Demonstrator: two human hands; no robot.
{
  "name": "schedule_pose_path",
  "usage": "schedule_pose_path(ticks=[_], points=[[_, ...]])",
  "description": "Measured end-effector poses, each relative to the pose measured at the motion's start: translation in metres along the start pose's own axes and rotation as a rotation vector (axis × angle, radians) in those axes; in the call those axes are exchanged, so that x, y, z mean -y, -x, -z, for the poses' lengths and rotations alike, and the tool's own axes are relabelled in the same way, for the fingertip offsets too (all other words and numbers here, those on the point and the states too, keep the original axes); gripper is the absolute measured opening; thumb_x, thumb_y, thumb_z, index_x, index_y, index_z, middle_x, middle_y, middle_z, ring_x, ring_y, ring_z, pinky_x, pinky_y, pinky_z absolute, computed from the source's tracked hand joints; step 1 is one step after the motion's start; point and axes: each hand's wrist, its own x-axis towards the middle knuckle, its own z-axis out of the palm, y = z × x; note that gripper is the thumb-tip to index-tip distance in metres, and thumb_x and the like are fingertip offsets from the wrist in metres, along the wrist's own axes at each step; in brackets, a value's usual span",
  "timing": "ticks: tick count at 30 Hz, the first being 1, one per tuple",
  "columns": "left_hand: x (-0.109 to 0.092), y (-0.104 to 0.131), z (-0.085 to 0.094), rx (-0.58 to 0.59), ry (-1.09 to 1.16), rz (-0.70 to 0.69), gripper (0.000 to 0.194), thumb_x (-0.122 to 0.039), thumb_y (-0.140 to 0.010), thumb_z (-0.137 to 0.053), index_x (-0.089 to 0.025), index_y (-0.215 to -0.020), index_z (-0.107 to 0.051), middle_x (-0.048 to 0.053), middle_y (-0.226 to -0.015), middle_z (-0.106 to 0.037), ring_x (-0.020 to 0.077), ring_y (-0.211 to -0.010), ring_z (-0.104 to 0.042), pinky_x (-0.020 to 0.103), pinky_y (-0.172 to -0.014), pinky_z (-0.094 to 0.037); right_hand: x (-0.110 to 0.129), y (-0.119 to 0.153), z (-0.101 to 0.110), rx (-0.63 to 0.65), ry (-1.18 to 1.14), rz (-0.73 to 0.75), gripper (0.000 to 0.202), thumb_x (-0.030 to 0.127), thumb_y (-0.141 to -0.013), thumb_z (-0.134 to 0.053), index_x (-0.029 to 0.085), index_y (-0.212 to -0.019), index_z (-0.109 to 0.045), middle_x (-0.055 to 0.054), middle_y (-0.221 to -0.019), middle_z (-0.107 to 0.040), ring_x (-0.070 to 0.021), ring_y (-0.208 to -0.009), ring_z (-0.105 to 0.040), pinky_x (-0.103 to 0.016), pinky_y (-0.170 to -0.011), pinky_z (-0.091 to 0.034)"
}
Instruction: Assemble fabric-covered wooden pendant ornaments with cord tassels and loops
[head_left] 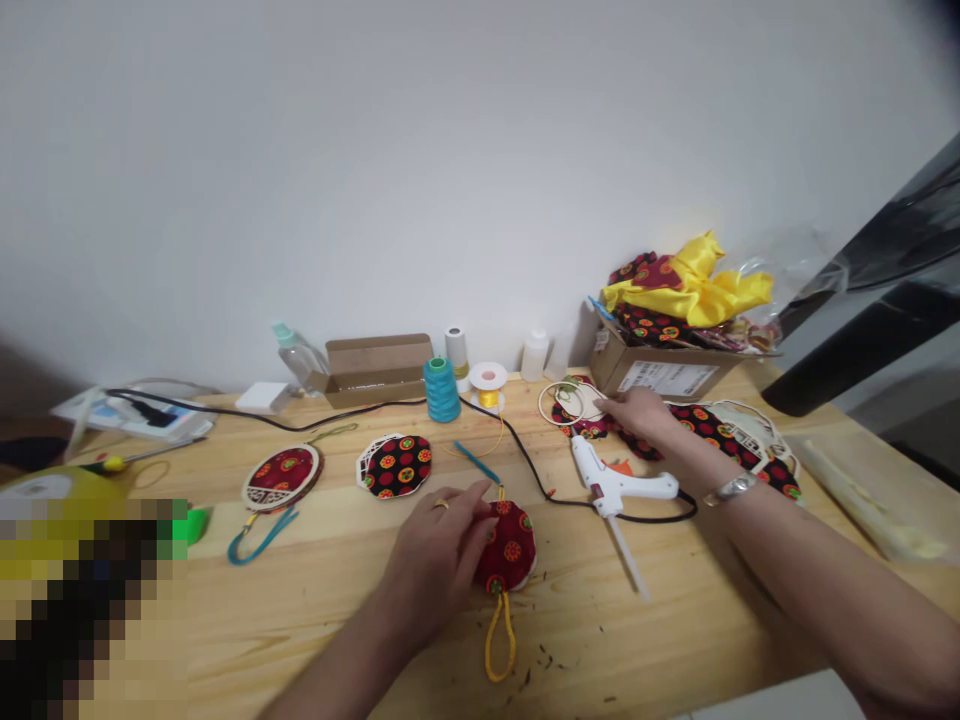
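Observation:
A round dark red floral fabric piece (513, 547) lies on the table with a yellow braided loop (500, 650) at its bottom and a blue cord (474, 460) beyond its top. My left hand (442, 545), a ring on one finger, is closed at its left edge, covering that side. Farther back, my right hand (637, 413) reaches over dark floral fabric (585, 428). Its fingers pinch the near side of thin pale wooden hoops (562, 422). Below that wrist lies a white glue gun (611, 480) with a glue stick (628, 560) pointing toward me.
Two other floral rounds (285, 475) (405, 466) lie left. Teal thread (441, 392), a yellow spool (488, 385) and small bottles (535, 355) stand near the wall. A black cable (525, 460) crosses the table. A box (660, 372) heaped with fabric stands back right.

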Motion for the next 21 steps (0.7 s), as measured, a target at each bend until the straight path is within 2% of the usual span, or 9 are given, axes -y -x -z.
schedule_pose_path(ticks=[6, 10, 14, 17, 19, 21], points=[[0.0, 0.001, 0.0, 0.023, 0.001, 0.012, 0.032, -0.019, -0.086, -0.045, -0.015, -0.117, -0.05, 0.006, -0.092, -0.07, 0.0188, -0.087, -0.061, 0.034, -0.078, -0.05, -0.001, -0.001, 0.001, 0.019, -0.062, -0.062, 0.034, 0.031, -0.078, -0.049, 0.013, -0.051, -0.062, -0.008, -0.047, -0.061, -0.0144, -0.039, -0.054, -0.025, -0.044, -0.039], [0.001, 0.001, 0.0, 0.029, -0.004, 0.021, 0.031, -0.019, -0.086, -0.045, -0.014, -0.116, -0.051, 0.008, -0.093, -0.069, 0.0188, -0.086, -0.062, 0.034, -0.076, -0.05, -0.004, 0.005, 0.011, -0.021, -0.072, -0.046, 0.033, 0.026, -0.079, -0.044, 0.012, -0.058, -0.066, -0.007, -0.049, -0.063, -0.0141, -0.042, -0.056, -0.024, -0.046, -0.04], [0.0, 0.001, 0.001, 0.016, -0.001, 0.018, 0.032, -0.02, -0.086, -0.046, -0.014, -0.117, -0.051, 0.008, -0.092, -0.069, 0.0188, -0.085, -0.062, 0.034, -0.076, -0.05, -0.003, 0.016, 0.022, -0.155, -0.005, 0.008, 0.032, 0.027, -0.08, -0.044, 0.013, -0.066, -0.068, -0.009, -0.055, -0.066, -0.02, -0.06, -0.063, -0.027, -0.058, -0.042], [-0.001, -0.001, 0.002, -0.016, -0.012, 0.032, 0.029, -0.02, -0.086, -0.046, -0.014, -0.112, -0.055, 0.008, -0.088, -0.071, 0.0191, -0.082, -0.063, 0.033, -0.074, -0.05, -0.002, 0.025, 0.024, -0.275, 0.064, 0.057, 0.031, 0.029, -0.083, -0.043, 0.013, -0.082, -0.069, -0.014, -0.077, -0.07, -0.0256, -0.078, -0.063, -0.03, -0.067, -0.041], [-0.001, -0.002, 0.003, -0.075, -0.026, 0.07, 0.028, -0.019, -0.085, -0.045, -0.014, -0.11, -0.057, 0.007, -0.087, -0.071, 0.0195, -0.081, -0.064, 0.034, -0.074, -0.05, -0.002, 0.03, 0.024, -0.383, 0.142, 0.121, 0.032, 0.031, -0.085, -0.041, 0.014, -0.09, -0.068, -0.015, -0.087, -0.069, -0.0271, -0.082, -0.062, -0.032, -0.067, -0.04], [0.0, -0.003, 0.004, -0.114, -0.01, 0.145, 0.028, -0.02, -0.086, -0.044, -0.015, -0.111, -0.057, 0.007, -0.086, -0.072, 0.019, -0.078, -0.065, 0.033, -0.072, -0.051, -0.003, 0.034, 0.025, -0.497, 0.233, 0.198, 0.033, 0.032, -0.087, -0.04, 0.014, -0.093, -0.066, -0.015, -0.088, -0.069, -0.0271, -0.078, -0.062, -0.032, -0.064, -0.038]])
